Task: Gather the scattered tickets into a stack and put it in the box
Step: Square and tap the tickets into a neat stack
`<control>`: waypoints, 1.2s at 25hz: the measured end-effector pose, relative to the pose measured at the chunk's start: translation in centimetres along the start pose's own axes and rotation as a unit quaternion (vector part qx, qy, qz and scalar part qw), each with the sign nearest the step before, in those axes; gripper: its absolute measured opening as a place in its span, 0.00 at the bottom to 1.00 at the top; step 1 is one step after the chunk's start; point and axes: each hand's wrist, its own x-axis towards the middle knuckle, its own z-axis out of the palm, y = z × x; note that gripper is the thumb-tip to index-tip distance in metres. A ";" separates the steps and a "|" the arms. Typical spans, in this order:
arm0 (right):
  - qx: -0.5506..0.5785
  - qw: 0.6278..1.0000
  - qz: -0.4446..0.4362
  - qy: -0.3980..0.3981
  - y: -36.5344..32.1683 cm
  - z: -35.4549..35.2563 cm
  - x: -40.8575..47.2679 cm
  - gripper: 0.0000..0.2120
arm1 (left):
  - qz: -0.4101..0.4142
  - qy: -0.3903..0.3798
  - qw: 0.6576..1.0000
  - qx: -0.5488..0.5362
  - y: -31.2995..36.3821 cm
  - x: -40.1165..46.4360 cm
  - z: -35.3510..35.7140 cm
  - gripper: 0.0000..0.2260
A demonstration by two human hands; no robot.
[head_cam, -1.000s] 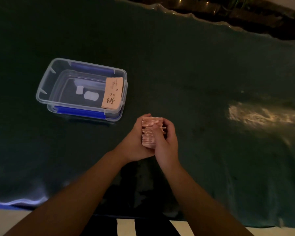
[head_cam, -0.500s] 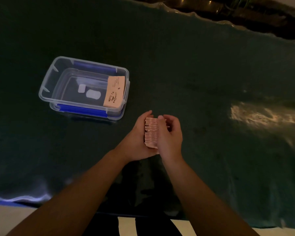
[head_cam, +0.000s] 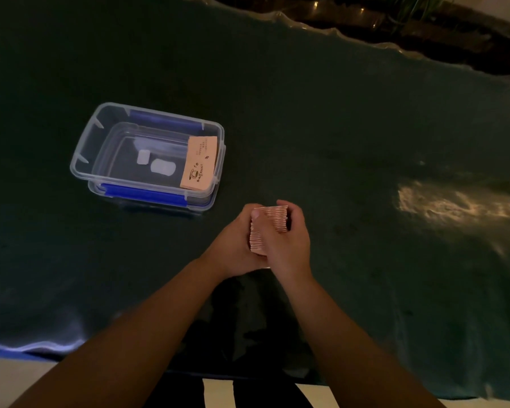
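Observation:
A thick stack of pink tickets [head_cam: 273, 219] stands on edge between both hands, just above the dark green table cover. My left hand [head_cam: 237, 245] grips its left side with the thumb on top. My right hand [head_cam: 289, 245] wraps over its right and near side, hiding the lower part of the stack. A clear plastic box [head_cam: 100, 134] with blue clips sits to the upper left of the hands. Against the box's right wall leans a pink ticket [head_cam: 199, 163] with a coffee-cup print.
The dark green cover [head_cam: 336, 128] spreads over the whole table, with a bright glare patch [head_cam: 454, 204] at the right. Two small white pieces [head_cam: 156, 163] lie on the box floor. The table's near edge runs just behind my forearms.
Both hands have kept the stack and shifted slightly on it; my right hand now covers more of its near side. The box has not moved.

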 end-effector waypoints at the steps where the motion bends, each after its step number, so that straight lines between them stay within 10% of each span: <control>1: 0.028 1.000 0.008 -0.008 0.2 -0.4 0.0 0.27 | -0.006 0.007 1.000 -0.005 0.2 -0.1 -0.2 0.40; 12: 0.281 0.938 0.124 -0.159 4.2 -5.5 -2.9 0.57 | -0.171 0.013 0.925 -0.339 3.1 -1.3 -0.2 0.35; 16: 0.207 0.968 0.059 -0.130 4.2 -5.4 -2.3 0.49 | -0.132 0.002 0.897 -0.422 2.6 -1.3 -0.3 0.41; 22: 0.037 0.986 -0.016 -0.163 4.6 -8.0 0.2 0.48 | -0.118 -0.027 0.988 -0.092 0.6 -0.9 -3.3 0.43; 30: -0.226 0.952 -0.069 -0.197 5.7 -8.2 2.9 0.54 | -0.050 0.025 0.982 0.181 -3.0 0.2 -1.2 0.50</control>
